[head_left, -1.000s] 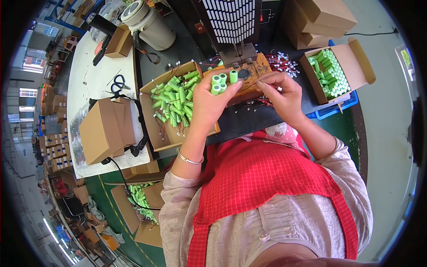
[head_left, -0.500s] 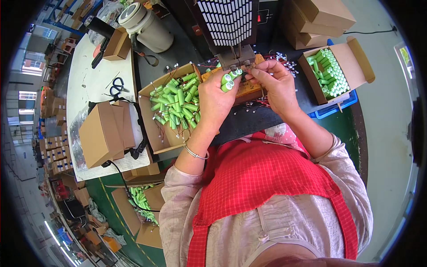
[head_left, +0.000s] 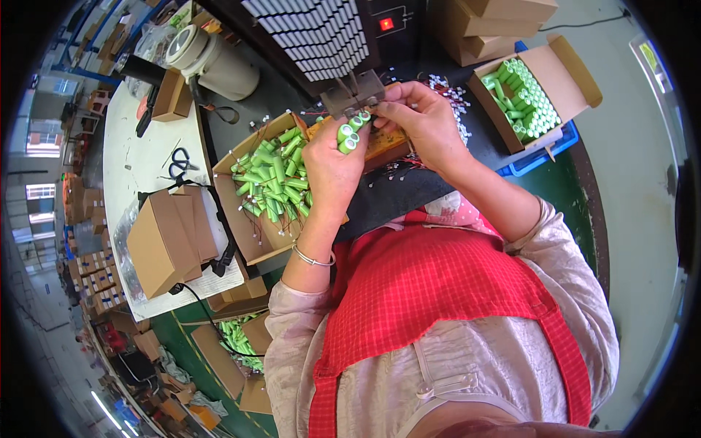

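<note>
Several green cylindrical battery cells (head_left: 348, 136) with pale ends are gripped in my left hand (head_left: 332, 171), just below the metal head (head_left: 352, 95) of a dark bench machine (head_left: 310, 36). My right hand (head_left: 431, 120) is up against the right side of that head, thumb and fingers pinched together. Whatever is between those fingertips is too small to make out. Beneath both hands lies a yellowish wooden block (head_left: 383, 148). Left of my left hand, an open cardboard box (head_left: 255, 244) holds a heap of green cells with thin wires.
At the right, a carton (head_left: 511, 139) of upright green cells rests on a blue crate (head_left: 544, 157). White connectors with leads (head_left: 456, 102) lie beside the machine. Scissors (head_left: 179, 162), a lidded jug (head_left: 219, 62) and folded cardboard (head_left: 164, 241) occupy the left side. Another cell carton (head_left: 219, 358) stands lower left.
The view has shifted, so the bench scene sits further left and higher. Both hands stay at the machine head, my left still holding the cells. A red light on the machine now shows bright.
</note>
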Available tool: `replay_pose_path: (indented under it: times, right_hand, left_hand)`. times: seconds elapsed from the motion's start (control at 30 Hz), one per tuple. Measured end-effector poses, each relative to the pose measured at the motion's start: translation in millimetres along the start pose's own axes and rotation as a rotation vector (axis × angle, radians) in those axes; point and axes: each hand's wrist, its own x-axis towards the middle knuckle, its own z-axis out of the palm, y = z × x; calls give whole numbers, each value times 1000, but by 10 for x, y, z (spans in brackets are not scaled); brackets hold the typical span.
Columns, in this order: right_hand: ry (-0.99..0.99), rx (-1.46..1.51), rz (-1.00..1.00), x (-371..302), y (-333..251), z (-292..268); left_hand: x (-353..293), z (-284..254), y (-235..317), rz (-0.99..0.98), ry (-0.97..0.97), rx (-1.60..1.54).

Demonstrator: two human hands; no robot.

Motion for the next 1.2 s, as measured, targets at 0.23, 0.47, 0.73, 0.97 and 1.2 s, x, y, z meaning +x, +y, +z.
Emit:
replay_pose_path:
  times: [0.23,0.47,0.73,0.97,1.2]
  right_hand:
    - [-13,-15,-34,-25,31,-38]
    - [-4,-51,-1,-21,10,-16]
    - [25,-110,-84,47,59,-9]
    - [-119,-160,-104,58,-91,-343]
    - [-295,-1403,-509,382,-72,-1436]
  left_hand:
    - [-25,1,-20,-62,-44,45]
    - [-34,27,-86,10,-11,40]
    - [15,28,-26,5,-17,140]
    - [-50,-230,-51,-248,1,-2]
    - [-86,-927,-254,-427,37,21]
